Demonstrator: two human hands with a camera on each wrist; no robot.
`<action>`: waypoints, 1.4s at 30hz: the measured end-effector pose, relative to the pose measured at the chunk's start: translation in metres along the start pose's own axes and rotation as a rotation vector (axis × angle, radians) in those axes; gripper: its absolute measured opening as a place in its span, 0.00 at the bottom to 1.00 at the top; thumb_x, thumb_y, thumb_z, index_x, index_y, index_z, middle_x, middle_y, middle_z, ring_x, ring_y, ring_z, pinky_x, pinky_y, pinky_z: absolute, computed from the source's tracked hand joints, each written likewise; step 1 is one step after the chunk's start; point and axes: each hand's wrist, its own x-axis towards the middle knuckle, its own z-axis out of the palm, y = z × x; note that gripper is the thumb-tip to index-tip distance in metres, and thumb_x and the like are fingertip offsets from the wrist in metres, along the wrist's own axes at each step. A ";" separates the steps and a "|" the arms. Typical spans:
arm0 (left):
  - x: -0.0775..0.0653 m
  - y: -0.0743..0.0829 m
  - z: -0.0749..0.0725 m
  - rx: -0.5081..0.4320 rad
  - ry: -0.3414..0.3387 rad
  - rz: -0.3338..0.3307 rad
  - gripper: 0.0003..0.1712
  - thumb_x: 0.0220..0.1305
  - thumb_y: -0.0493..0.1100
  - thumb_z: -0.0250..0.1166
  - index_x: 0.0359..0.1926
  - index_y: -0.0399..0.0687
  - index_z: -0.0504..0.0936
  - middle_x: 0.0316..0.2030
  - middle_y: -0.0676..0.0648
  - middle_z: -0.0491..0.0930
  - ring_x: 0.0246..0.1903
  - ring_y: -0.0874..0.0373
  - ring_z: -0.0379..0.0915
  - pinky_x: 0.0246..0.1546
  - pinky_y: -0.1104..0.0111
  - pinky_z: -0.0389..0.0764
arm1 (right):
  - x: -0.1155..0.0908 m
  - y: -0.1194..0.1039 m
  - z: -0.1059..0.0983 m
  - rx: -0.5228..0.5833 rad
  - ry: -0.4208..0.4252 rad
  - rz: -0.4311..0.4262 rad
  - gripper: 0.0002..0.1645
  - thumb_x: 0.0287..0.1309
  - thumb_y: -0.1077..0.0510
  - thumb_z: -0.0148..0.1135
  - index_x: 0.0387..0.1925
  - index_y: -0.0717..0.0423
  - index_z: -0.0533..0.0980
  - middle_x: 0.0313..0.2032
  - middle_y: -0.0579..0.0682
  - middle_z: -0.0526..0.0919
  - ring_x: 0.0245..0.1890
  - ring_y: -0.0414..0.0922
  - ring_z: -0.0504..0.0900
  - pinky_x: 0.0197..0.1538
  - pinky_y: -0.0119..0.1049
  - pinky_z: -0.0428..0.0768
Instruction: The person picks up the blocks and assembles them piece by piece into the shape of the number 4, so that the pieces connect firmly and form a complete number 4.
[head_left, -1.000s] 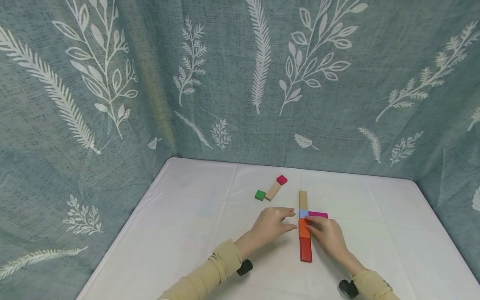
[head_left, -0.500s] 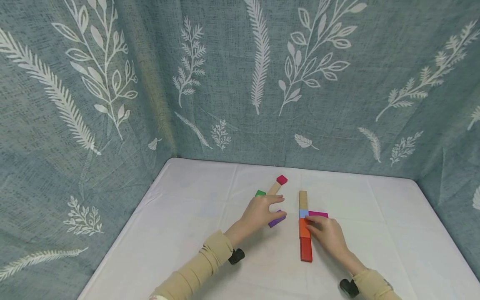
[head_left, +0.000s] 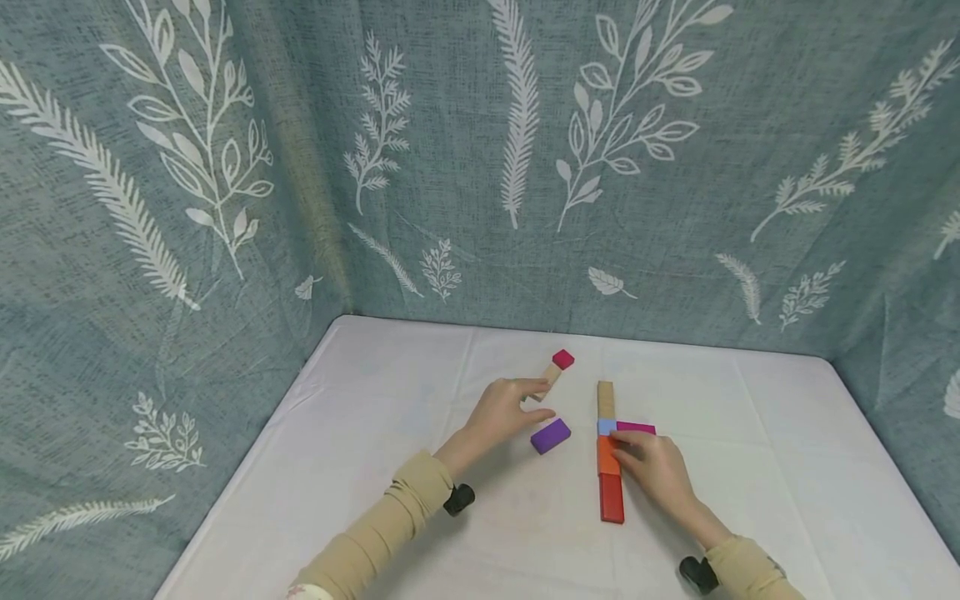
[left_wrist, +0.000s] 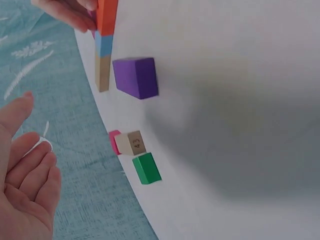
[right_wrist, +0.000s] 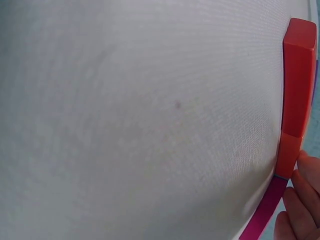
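My left hand (head_left: pixel 497 410) hovers over the far middle of the table with thumb and fingers apart, holding nothing. Beneath its fingertips lies a plain wooden block (head_left: pixel 551 377), with a green block (left_wrist: pixel 147 168) beside it mostly hidden by that hand in the head view. A purple block (head_left: pixel 551 436) lies just right of the left thumb. My right hand (head_left: pixel 662 475) rests with its fingertips at the right side of an orange block (head_left: pixel 608 457). That block stands in a row between a light blue block (head_left: pixel 607 427) and a red block (head_left: pixel 611 498).
Another plain wooden block (head_left: pixel 606 398) continues the row at its far end. A magenta block (head_left: pixel 637 429) juts right from the row. A crimson block (head_left: pixel 563 359) touches the far end of the loose wooden block. Patterned curtain (head_left: pixel 465 167) surrounds the white table (head_left: pixel 375 400).
My left hand has left the row and moved left and away, over the green and wooden blocks. The purple block now shows uncovered. My right hand has stayed put.
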 end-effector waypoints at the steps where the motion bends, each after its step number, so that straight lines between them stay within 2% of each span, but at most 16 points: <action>1: 0.000 -0.001 0.000 -0.004 -0.001 0.002 0.24 0.55 0.48 0.70 0.50 0.41 0.83 0.50 0.46 0.82 0.46 0.55 0.82 0.49 0.65 0.80 | 0.000 0.000 0.000 0.002 0.004 -0.004 0.18 0.41 0.66 0.73 0.40 0.64 0.83 0.36 0.55 0.88 0.38 0.52 0.86 0.41 0.44 0.83; 7: -0.002 -0.008 0.002 -0.023 -0.023 -0.007 0.23 0.53 0.48 0.71 0.49 0.41 0.83 0.47 0.46 0.84 0.47 0.53 0.81 0.50 0.64 0.80 | 0.000 -0.001 -0.002 0.002 -0.017 0.016 0.18 0.43 0.66 0.73 0.41 0.63 0.83 0.37 0.54 0.88 0.39 0.51 0.86 0.43 0.45 0.83; 11: -0.006 -0.013 0.009 -0.047 -0.080 -0.048 0.23 0.53 0.48 0.71 0.48 0.42 0.84 0.46 0.46 0.85 0.47 0.53 0.81 0.50 0.64 0.80 | 0.000 -0.002 -0.003 -0.007 -0.020 0.023 0.18 0.44 0.66 0.73 0.41 0.62 0.83 0.37 0.54 0.88 0.39 0.51 0.86 0.43 0.44 0.83; 16: -0.011 -0.016 0.020 -0.010 -0.149 -0.046 0.22 0.53 0.49 0.71 0.47 0.42 0.84 0.46 0.46 0.85 0.47 0.53 0.81 0.50 0.64 0.79 | 0.000 -0.003 -0.004 -0.004 -0.041 0.042 0.18 0.44 0.66 0.73 0.41 0.62 0.83 0.38 0.54 0.88 0.40 0.51 0.86 0.44 0.45 0.83; 22: -0.014 -0.017 0.029 0.043 -0.191 -0.065 0.23 0.50 0.51 0.73 0.44 0.44 0.86 0.42 0.48 0.86 0.44 0.56 0.82 0.48 0.68 0.79 | 0.000 -0.002 -0.003 -0.013 -0.062 0.041 0.18 0.45 0.65 0.72 0.42 0.62 0.83 0.39 0.54 0.87 0.41 0.51 0.85 0.45 0.45 0.83; 29: -0.017 -0.016 0.037 0.026 -0.147 -0.090 0.25 0.47 0.51 0.75 0.44 0.42 0.85 0.41 0.47 0.86 0.43 0.56 0.82 0.48 0.67 0.79 | 0.000 -0.001 -0.001 -0.028 -0.055 0.022 0.20 0.44 0.64 0.73 0.43 0.62 0.83 0.39 0.54 0.87 0.40 0.50 0.85 0.44 0.44 0.83; 36: -0.020 -0.017 0.044 0.064 -0.096 -0.115 0.26 0.42 0.52 0.77 0.42 0.44 0.86 0.37 0.48 0.87 0.35 0.59 0.81 0.34 0.74 0.76 | 0.000 0.000 -0.001 -0.034 -0.063 0.033 0.20 0.44 0.64 0.73 0.43 0.62 0.83 0.39 0.54 0.87 0.40 0.50 0.85 0.44 0.44 0.83; 42: -0.020 -0.020 0.047 0.064 -0.086 -0.126 0.25 0.43 0.52 0.77 0.42 0.45 0.86 0.36 0.49 0.87 0.34 0.60 0.81 0.33 0.75 0.74 | 0.001 0.000 -0.002 -0.035 -0.072 0.034 0.19 0.45 0.63 0.73 0.43 0.62 0.83 0.40 0.55 0.87 0.41 0.51 0.85 0.44 0.44 0.83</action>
